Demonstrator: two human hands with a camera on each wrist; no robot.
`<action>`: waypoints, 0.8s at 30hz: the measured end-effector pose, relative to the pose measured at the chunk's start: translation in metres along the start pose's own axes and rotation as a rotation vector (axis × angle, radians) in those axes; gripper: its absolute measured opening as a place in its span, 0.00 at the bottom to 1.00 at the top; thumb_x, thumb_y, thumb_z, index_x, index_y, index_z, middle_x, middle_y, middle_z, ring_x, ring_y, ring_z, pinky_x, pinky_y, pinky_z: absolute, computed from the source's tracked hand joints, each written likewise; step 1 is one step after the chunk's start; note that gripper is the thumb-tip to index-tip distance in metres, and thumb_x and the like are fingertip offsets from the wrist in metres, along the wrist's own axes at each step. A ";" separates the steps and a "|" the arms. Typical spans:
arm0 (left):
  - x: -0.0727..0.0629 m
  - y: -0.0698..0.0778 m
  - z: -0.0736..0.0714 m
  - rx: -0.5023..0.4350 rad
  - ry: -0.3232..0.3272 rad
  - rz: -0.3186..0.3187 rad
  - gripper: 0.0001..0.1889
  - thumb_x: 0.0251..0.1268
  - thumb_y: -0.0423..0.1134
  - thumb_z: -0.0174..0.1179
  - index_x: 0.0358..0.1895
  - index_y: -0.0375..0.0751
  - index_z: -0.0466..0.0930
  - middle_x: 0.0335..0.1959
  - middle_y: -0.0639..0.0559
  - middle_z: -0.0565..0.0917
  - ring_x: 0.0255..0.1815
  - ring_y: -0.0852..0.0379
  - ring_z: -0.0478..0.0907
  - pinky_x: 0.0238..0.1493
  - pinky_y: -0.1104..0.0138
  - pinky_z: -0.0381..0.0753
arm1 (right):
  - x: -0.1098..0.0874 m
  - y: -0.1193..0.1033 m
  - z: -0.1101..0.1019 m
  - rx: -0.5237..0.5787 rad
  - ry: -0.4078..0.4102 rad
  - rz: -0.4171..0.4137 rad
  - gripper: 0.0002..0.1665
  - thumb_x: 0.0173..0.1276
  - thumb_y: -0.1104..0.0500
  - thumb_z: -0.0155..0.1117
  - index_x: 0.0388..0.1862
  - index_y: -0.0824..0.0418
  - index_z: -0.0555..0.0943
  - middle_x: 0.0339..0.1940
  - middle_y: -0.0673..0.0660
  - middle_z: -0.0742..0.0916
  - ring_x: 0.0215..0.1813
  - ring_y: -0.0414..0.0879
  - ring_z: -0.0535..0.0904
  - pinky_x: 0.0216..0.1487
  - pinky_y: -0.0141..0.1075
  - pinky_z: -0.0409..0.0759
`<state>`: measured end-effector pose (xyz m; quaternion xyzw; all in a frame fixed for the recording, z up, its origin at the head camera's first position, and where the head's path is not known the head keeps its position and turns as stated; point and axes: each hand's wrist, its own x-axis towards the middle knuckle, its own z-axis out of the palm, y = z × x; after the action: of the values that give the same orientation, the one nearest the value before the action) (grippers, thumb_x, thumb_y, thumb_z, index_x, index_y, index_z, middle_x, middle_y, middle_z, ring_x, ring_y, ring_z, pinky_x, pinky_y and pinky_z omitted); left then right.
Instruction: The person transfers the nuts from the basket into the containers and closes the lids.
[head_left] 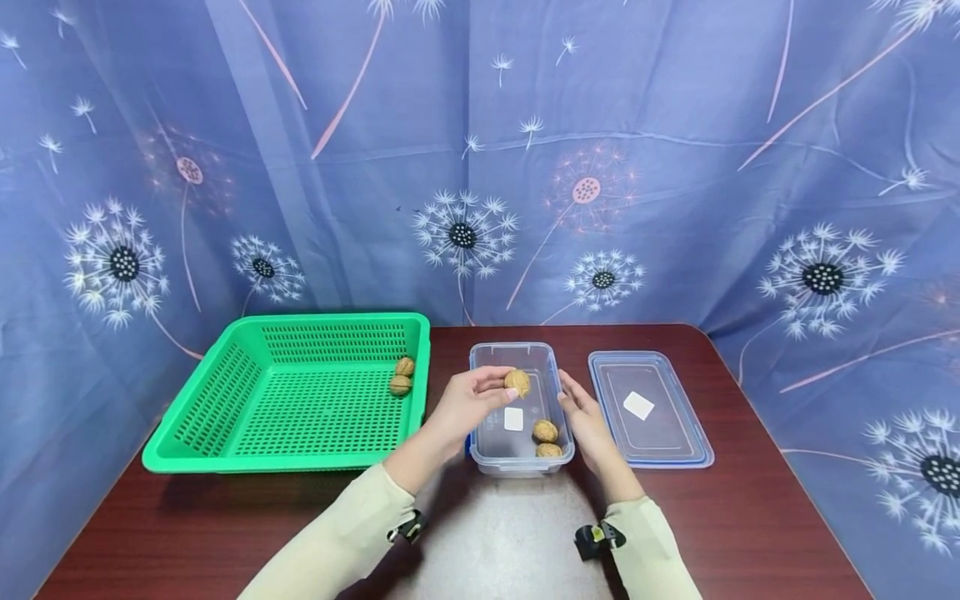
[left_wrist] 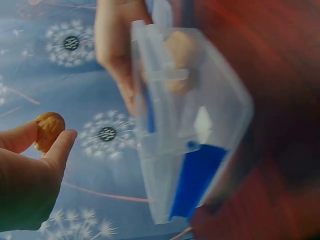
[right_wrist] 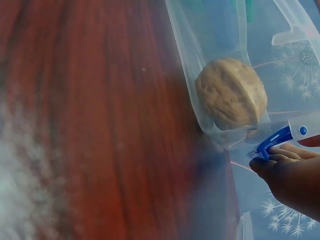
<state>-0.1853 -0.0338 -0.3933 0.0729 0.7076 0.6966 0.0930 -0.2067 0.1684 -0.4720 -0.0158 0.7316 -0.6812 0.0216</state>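
I can't make out any writing; the white labels on the box and lid show nothing legible.

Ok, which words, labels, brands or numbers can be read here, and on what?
No readable text in any view.
White label on the clear box: no legible print.
White sticker on the lid: no legible print.
Any box markings: too faint to read.

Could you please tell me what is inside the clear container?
Two walnuts lie inside the container, towards its near right corner; a white square shows at its bottom. The left grip, pinching another walnut above, hides part of its floor from the head view.
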 end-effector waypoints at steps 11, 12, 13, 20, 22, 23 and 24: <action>0.010 -0.033 0.011 -0.002 -0.001 -0.031 0.18 0.60 0.30 0.63 0.53 0.25 0.78 0.45 0.37 0.84 0.48 0.50 0.82 0.46 0.67 0.81 | 0.001 -0.001 0.001 -0.002 -0.007 -0.007 0.29 0.78 0.65 0.41 0.75 0.69 0.56 0.75 0.67 0.60 0.76 0.58 0.51 0.75 0.49 0.48; 0.012 -0.036 0.012 -0.001 0.004 -0.031 0.18 0.60 0.30 0.63 0.53 0.25 0.77 0.45 0.36 0.84 0.48 0.50 0.82 0.46 0.66 0.81 | 0.001 -0.001 0.001 0.000 -0.008 -0.007 0.29 0.78 0.64 0.41 0.75 0.68 0.56 0.75 0.67 0.60 0.76 0.58 0.51 0.75 0.49 0.48; 0.014 -0.038 0.014 -0.004 0.010 -0.036 0.18 0.59 0.29 0.63 0.52 0.25 0.77 0.45 0.36 0.84 0.48 0.50 0.82 0.47 0.66 0.81 | 0.001 -0.001 0.001 0.002 -0.010 -0.007 0.29 0.78 0.64 0.41 0.75 0.68 0.55 0.75 0.67 0.60 0.76 0.58 0.51 0.75 0.49 0.47; 0.028 -0.055 0.024 -0.004 0.045 -0.061 0.17 0.58 0.27 0.62 0.51 0.24 0.76 0.44 0.36 0.83 0.47 0.49 0.81 0.48 0.64 0.81 | 0.000 -0.001 0.001 0.005 -0.012 0.003 0.29 0.78 0.64 0.41 0.75 0.68 0.55 0.75 0.67 0.60 0.77 0.58 0.50 0.75 0.49 0.47; 0.032 -0.058 0.028 0.001 0.059 -0.067 0.17 0.57 0.26 0.62 0.50 0.24 0.76 0.43 0.36 0.84 0.47 0.49 0.81 0.49 0.63 0.81 | 0.000 0.000 0.000 0.009 -0.010 0.006 0.29 0.78 0.64 0.41 0.75 0.68 0.55 0.75 0.68 0.60 0.76 0.58 0.51 0.75 0.50 0.47; 0.034 -0.059 0.029 0.000 0.067 -0.072 0.16 0.57 0.26 0.62 0.50 0.24 0.76 0.42 0.37 0.84 0.46 0.49 0.81 0.49 0.63 0.81 | 0.000 0.001 0.000 0.009 -0.008 0.007 0.29 0.78 0.64 0.41 0.75 0.68 0.55 0.75 0.67 0.60 0.76 0.58 0.51 0.75 0.50 0.47; 0.036 -0.061 0.031 -0.001 0.075 -0.077 0.16 0.56 0.26 0.63 0.49 0.25 0.76 0.42 0.38 0.84 0.46 0.50 0.81 0.49 0.63 0.81 | -0.001 0.001 0.000 0.009 -0.006 0.009 0.29 0.78 0.64 0.41 0.75 0.68 0.55 0.75 0.67 0.60 0.76 0.58 0.51 0.75 0.50 0.47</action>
<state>-0.2114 0.0037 -0.4552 0.0195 0.7126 0.6951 0.0933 -0.2061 0.1683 -0.4729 -0.0142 0.7286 -0.6843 0.0270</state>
